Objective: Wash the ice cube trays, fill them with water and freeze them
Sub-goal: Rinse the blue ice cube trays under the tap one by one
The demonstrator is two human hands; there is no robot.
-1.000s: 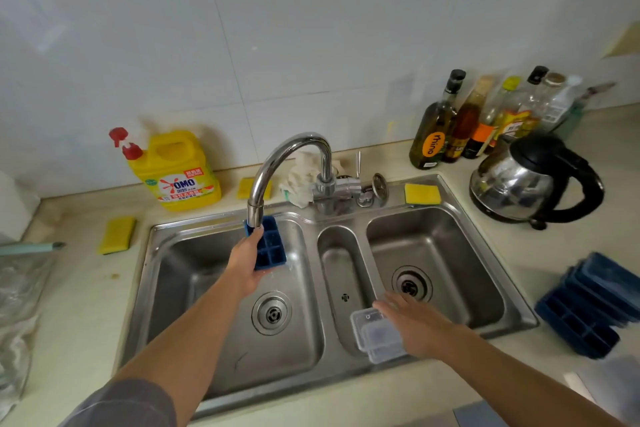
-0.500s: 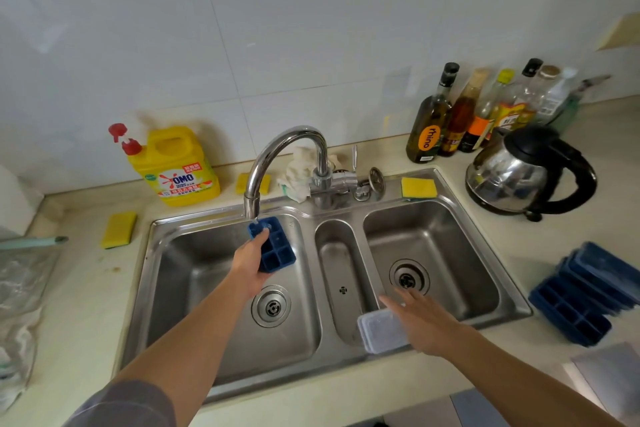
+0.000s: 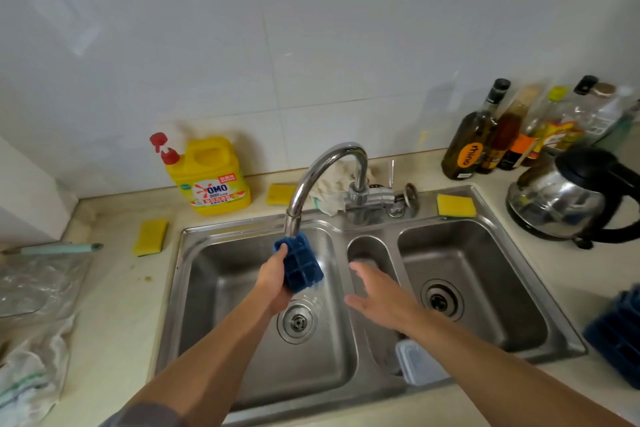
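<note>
My left hand [image 3: 273, 282] grips a small blue ice cube tray [image 3: 300, 266] under the spout of the chrome faucet [image 3: 325, 177], over the left sink basin [image 3: 214, 315]. Water runs off the tray's lower end toward the drain. My right hand [image 3: 381, 298] hovers over the narrow middle basin with fingers spread, holding nothing. A clear lid [image 3: 420, 362] lies at the near end of the middle basin. A stack of blue ice cube trays [image 3: 620, 329] sits on the counter at the right edge.
A yellow detergent jug [image 3: 209, 177] stands behind the left basin. Yellow sponges [image 3: 150, 236] [image 3: 455, 205] lie on the counter and sink rim. A kettle [image 3: 571, 198] and several bottles [image 3: 478, 139] stand at the back right. Plastic bags and a cloth [image 3: 31, 364] lie at left.
My right hand let go of the clear lid at the sink's near edge and moved up and left toward the tray. The left hand kept the tray under the faucet.
</note>
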